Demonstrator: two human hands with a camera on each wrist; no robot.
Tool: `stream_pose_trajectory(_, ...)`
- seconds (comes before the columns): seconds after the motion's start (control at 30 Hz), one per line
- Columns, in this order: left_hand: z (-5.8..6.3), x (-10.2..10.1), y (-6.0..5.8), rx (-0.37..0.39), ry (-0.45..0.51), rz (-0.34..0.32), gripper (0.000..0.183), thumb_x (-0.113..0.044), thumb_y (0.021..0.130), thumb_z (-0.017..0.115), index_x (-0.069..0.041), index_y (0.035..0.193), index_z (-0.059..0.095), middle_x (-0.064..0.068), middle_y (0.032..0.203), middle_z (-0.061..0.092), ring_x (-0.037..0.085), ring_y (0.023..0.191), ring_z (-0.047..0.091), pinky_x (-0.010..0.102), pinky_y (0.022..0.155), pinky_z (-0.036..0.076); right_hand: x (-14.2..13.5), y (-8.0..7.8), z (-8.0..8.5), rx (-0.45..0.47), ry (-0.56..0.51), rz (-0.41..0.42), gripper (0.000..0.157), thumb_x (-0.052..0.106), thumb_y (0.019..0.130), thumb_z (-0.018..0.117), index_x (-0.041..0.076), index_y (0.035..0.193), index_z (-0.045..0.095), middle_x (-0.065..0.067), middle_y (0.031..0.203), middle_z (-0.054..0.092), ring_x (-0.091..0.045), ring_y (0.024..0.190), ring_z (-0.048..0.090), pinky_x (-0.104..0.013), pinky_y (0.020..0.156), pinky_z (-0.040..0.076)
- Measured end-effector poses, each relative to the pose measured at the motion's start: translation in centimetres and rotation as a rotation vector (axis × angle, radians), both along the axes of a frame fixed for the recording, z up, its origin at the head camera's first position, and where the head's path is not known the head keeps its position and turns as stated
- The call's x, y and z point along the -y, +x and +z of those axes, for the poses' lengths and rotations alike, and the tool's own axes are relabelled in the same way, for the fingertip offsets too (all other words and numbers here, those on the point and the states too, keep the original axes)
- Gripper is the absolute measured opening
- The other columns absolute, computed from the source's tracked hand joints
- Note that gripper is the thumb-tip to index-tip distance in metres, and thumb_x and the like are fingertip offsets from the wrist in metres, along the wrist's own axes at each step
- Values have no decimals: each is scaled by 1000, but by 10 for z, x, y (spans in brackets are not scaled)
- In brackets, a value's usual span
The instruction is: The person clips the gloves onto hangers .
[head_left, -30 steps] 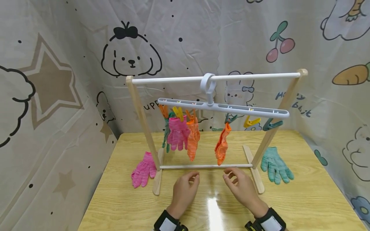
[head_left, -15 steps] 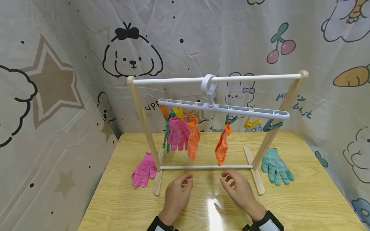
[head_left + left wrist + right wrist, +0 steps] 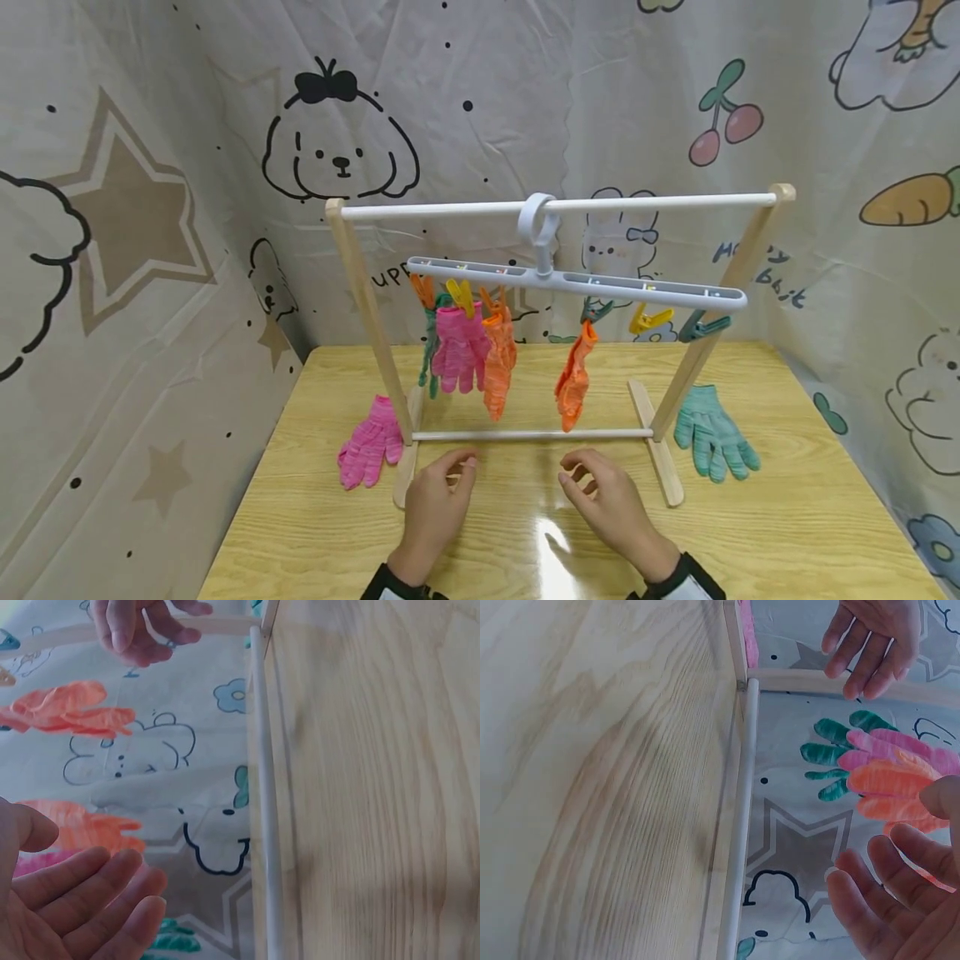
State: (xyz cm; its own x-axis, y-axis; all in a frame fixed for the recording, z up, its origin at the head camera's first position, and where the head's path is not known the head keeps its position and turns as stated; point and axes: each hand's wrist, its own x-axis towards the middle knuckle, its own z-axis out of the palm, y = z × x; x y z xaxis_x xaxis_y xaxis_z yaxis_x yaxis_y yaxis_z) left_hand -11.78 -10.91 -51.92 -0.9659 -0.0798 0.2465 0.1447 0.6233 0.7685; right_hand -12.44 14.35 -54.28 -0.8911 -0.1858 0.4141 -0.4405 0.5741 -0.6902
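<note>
1. We are judging the long pale-grey plastic hanger (image 3: 645,290) a risk: it is hanging by one ring from the round white upper rod (image 3: 420,209), so a raised arm bumping it could be setting everything swinging.
2. The slim orange knitted glove (image 3: 575,379) near the middle is hanging from one small dark-teal plastic clip (image 3: 596,311); we are guessing a sideways tug could be freeing it.
3. The dark-green knitted glove (image 3: 431,329) is hiding partly behind the bright pink hanging glove (image 3: 459,346), so we are not telling for sure how firmly it is clipped.
4. Our left hand (image 3: 437,504) and right hand (image 3: 607,504) are holding nothing, fingers loosely bent, on our side of the thin white lower rod (image 3: 525,435).
5. The flat pink knitted glove (image 3: 371,446) is lying on the yellowish wood-grain tabletop (image 3: 787,542), left of our left hand, outside the slim wooden left foot (image 3: 404,479).
6. The flat teal knitted glove (image 3: 712,437) is lying right of our right hand, beyond the slim wooden right foot (image 3: 666,475), untouched.
</note>
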Motion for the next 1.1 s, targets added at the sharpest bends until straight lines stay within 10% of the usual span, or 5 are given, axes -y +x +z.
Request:
stream_pose_trajectory(0.87,-12,56,-8,6,-85,181,24,-20,98,64,-6,113,75,13,96,79,26,80,77,42,70,61,34,-2,-6,-73,46,95,12,11,90,74,8,99,68,0,93,69,-12,76,65,-23,57,54)
stream_pose_trajectory(1.1,-8,74,-13,56,-160,199,27,-20,96,64,-6,117,74,14,88,74,19,62,65,35,48,45,40,0,-5,-16,72,135,10,15,95,70,9,102,68,0,95,70,-14,79,65,-22,59,53)
